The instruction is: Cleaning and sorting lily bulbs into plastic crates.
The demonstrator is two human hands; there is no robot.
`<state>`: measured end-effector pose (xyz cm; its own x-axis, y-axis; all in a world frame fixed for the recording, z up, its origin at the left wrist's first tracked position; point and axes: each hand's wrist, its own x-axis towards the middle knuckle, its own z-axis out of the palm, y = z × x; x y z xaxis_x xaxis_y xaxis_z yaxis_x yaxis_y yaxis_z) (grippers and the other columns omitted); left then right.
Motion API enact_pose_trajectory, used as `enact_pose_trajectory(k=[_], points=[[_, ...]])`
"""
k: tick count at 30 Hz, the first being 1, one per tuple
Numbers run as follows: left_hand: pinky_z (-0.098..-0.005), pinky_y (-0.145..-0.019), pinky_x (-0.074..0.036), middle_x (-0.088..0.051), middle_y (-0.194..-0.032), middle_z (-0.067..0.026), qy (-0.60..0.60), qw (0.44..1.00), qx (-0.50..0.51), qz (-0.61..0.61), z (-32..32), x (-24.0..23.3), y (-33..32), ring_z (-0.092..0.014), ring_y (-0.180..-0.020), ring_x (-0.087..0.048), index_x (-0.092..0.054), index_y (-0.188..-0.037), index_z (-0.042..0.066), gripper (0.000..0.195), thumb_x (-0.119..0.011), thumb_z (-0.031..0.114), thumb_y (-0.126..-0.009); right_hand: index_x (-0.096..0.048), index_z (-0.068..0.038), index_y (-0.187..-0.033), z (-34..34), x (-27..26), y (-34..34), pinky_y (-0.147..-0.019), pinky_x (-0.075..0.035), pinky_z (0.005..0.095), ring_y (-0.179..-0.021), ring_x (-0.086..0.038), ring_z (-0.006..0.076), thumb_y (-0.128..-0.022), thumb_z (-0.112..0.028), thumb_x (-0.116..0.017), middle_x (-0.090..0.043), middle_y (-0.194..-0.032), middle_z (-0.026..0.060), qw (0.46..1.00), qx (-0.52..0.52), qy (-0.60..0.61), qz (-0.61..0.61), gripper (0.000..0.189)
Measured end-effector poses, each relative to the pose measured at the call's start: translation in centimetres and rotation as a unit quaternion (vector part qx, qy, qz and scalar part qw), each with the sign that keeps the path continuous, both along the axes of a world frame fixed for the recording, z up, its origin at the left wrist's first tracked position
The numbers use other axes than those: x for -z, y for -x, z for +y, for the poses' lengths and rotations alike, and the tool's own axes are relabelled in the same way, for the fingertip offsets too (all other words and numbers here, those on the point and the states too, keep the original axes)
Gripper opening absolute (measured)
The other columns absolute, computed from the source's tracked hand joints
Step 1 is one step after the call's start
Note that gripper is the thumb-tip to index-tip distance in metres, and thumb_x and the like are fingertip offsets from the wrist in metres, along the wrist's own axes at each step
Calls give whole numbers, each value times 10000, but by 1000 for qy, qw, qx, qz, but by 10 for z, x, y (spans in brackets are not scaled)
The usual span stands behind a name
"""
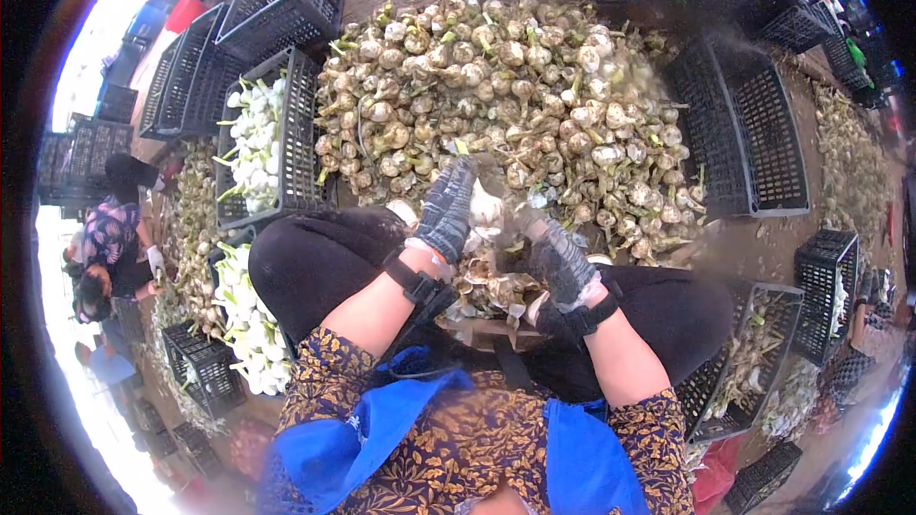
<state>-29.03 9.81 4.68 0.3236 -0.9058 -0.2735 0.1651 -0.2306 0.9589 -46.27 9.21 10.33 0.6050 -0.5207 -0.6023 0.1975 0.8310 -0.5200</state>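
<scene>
My left hand (445,204), in a grey knitted glove, holds a partly peeled white garlic bulb (486,204) by its stalk end. A short green stem tip (462,147) shows just past the fingertips. Close on the bulb's right side is my right hand (562,261), gloved the same way. Its fingers are blurred, so I cannot tell whether they grip anything. Loose garlic skins (501,282) lie below the hands, between my knees. Beyond them spreads a large heap of unpeeled garlic bulbs (494,93) with dry, dirty skins.
Left of the heap, a black plastic crate (300,136) holds clean white garlic (254,143); more white garlic (250,322) lies beside my left knee. A crate (773,136) stands right. Trimmings fill another crate (780,365) by my right knee. A co-worker (114,243) sits far left.
</scene>
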Motion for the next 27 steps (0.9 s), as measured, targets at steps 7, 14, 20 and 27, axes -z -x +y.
enact_pose_trajectory(k=[7, 14, 20, 27], points=[[-297, -644, -500, -607, -932, -93, 107, 978, 43, -174, 3, 0, 5, -163, -787, -599, -563, -1050, 32, 293, -440, 268, -928, -501, -55, -1089, 8, 37, -8, -695, -505, 336, -854, -572, 166, -811, -154, -594, -564, -962, 45, 980, 9, 201, 0, 309], [-334, -692, -504, -599, -938, -120, 63, 985, 31, -160, 10, 68, -7, -190, -813, -588, -522, -1086, 17, 299, -448, 257, -924, -398, -62, -1252, 5, 8, -8, -852, -460, 339, -975, -553, 184, -869, -187, -525, -515, -1178, 70, 988, 11, 50, -144, 423], [-313, -785, -460, -584, -1010, -82, -73, 997, 15, -36, 4, -50, 21, -148, -908, -552, -553, -1044, 16, 255, -497, 221, -903, -464, -55, -1189, 2, -10, -2, -835, -461, 327, -933, -554, 162, -877, -178, -511, -546, -1092, 52, 982, 71, 3, -178, 339], [-287, -695, -484, -602, -910, -62, -55, 988, 17, 144, 6, -21, 19, -161, -790, -588, -573, -985, 43, 277, -476, 292, -912, -444, -63, -1239, 1, -6, -8, -823, -454, 296, -945, -540, 129, -868, -209, -521, -551, -1070, 26, 997, 29, 44, -64, 406]])
